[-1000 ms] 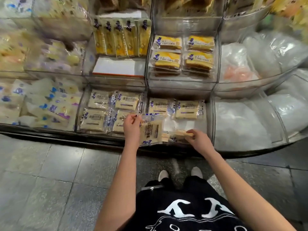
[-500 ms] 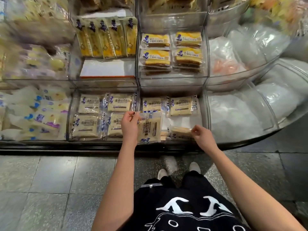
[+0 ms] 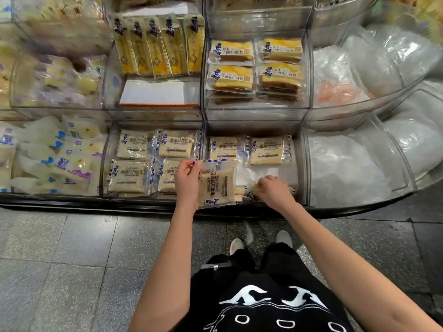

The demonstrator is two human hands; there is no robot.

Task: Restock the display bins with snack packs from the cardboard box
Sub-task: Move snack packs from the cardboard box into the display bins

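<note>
My left hand [image 3: 187, 179] pinches the top edge of a clear-wrapped pale bread pack [image 3: 217, 185], which hangs upright at the front of the lower middle bin [image 3: 300, 164]. My right hand [image 3: 273, 191] reaches into the same bin's front right corner, its curled fingers gripping another pack [image 3: 249, 195] that is mostly hidden under the hand. Two packs of the same kind [image 3: 247, 149] lie flat at the back of this bin. The cardboard box is out of view.
The bin to the left [image 3: 104, 161] holds several of the same packs. Above are bins of yellow cake slices [image 3: 255, 68] and upright yellow bars [image 3: 158, 46]. White-wrapped goods [image 3: 345, 168] fill the curved bins at right. Grey tiled floor [image 3: 72, 259] lies below, with my shoes near the shelf base.
My right hand has pushed its pack deeper into the bin's front right corner and now covers most of it. My left hand keeps its pack upright in nearly the same spot.
</note>
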